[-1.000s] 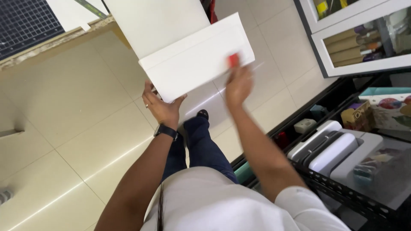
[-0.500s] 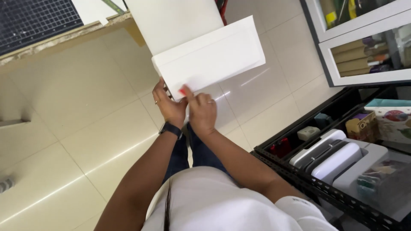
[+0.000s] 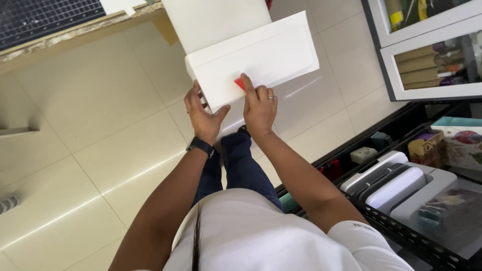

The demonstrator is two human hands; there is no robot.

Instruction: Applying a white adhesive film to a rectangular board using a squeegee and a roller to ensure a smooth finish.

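I hold a flat white board [image 3: 261, 57] out in front of me above the tiled floor. My left hand [image 3: 202, 113], with a dark watch on its wrist, grips the board's lower left corner. My right hand [image 3: 259, 105], a ring on one finger, rests its fingertips on the board's near edge and presses a small red piece [image 3: 239, 83] against the white face. Behind the board stands a taller white panel [image 3: 216, 20].
Cream floor tiles [image 3: 85, 130] spread to the left. A worn wooden ledge [image 3: 75, 32] with dark mesh runs along the top left. On the right are a glass-fronted white cabinet [image 3: 427, 50] and a black rack [image 3: 401, 236] holding white devices and small boxes.
My right hand came from the board's upper right edge down to my left hand, then moved up onto the board's face with the red piece. The board shifted slightly right.
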